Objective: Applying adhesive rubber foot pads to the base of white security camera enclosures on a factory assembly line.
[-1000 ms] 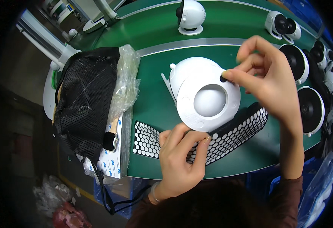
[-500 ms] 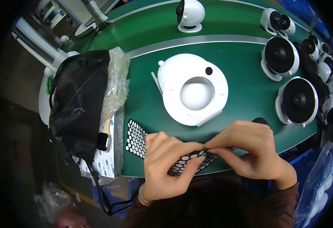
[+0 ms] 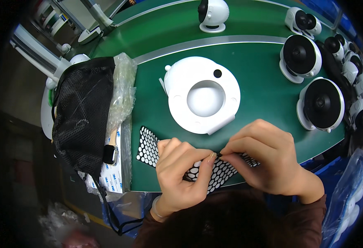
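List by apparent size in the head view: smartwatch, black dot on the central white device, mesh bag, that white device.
Largest to smallest:
1. Mesh bag
2. White device
3. Smartwatch
4. Black dot

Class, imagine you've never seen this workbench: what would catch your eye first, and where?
First, the white device with one black dot, midway across the green table. Below it, the left hand holds a black sheet of white dots, with the right hand close beside. Then a black mesh bag at left and two black-faced white devices at right.
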Motion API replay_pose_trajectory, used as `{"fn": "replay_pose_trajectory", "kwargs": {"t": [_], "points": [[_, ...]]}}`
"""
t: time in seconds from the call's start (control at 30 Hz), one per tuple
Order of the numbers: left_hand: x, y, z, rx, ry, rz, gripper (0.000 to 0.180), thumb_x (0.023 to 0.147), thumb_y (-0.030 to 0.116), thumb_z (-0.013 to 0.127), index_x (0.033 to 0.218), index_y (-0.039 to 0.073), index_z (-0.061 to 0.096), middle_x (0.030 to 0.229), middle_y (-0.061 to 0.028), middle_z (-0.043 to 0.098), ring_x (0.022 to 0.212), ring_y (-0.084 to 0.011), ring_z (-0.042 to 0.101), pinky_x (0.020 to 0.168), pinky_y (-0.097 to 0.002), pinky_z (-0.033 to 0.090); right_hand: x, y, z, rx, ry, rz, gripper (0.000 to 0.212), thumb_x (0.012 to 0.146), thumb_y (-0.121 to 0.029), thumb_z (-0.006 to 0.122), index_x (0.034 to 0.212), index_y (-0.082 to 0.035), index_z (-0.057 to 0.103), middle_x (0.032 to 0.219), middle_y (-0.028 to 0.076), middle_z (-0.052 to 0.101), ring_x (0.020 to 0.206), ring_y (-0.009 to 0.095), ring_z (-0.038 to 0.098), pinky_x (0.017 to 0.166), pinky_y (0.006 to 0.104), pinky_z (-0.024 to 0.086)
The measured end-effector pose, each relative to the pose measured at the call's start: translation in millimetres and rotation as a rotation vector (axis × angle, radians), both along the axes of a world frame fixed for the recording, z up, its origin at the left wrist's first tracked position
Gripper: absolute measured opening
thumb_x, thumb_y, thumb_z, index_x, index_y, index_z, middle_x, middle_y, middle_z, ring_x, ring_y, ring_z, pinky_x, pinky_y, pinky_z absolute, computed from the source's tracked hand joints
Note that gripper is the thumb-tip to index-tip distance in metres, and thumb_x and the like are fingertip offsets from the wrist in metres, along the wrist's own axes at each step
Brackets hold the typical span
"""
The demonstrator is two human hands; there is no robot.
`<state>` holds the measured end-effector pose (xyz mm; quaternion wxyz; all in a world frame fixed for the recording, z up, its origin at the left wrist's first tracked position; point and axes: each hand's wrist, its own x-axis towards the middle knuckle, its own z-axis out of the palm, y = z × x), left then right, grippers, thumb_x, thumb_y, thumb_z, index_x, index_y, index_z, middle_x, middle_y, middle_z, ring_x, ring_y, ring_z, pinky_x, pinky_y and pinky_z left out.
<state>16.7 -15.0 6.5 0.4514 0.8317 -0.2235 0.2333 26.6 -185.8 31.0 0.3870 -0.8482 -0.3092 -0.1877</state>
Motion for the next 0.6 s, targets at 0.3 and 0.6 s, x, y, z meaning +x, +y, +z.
{"fn": "replay_pose_trajectory", "kwargs": {"t": [0.3,0.6], "points": [[1.2,-0.9,-0.2,-0.009,0.017,0.022,0.009,0.065,-0.002,0.064,0.07,0.004,0.061,0.059,-0.0015,0.051,0.053,-0.0164,0.039,0.058,-0.0281,0.027,-0.2,2.2,-6.5,0.01,-0.116,-0.035,0.023,0.057,0.0,0.074,0.075,-0.006,0.062,0.073,0.004,0.059,0.065,0.02,0.056,0.055,0.0283,0.045],[1.4,-2.4,-1.4,-0.019,-0.004,0.042,0.009,0.065,-0.004,0.063,0.07,0.003,0.06,0.059,-0.0022,0.052,0.053,-0.0168,0.039,0.057,-0.0278,0.027,8.1,1.1,-10.1,-0.163,-0.3,0.043,0.022,0.054,-0.008,0.06,0.075,-0.001,0.056,0.071,0.006,0.053,0.066,0.02,0.055,0.051,0.0282,0.045]]}}
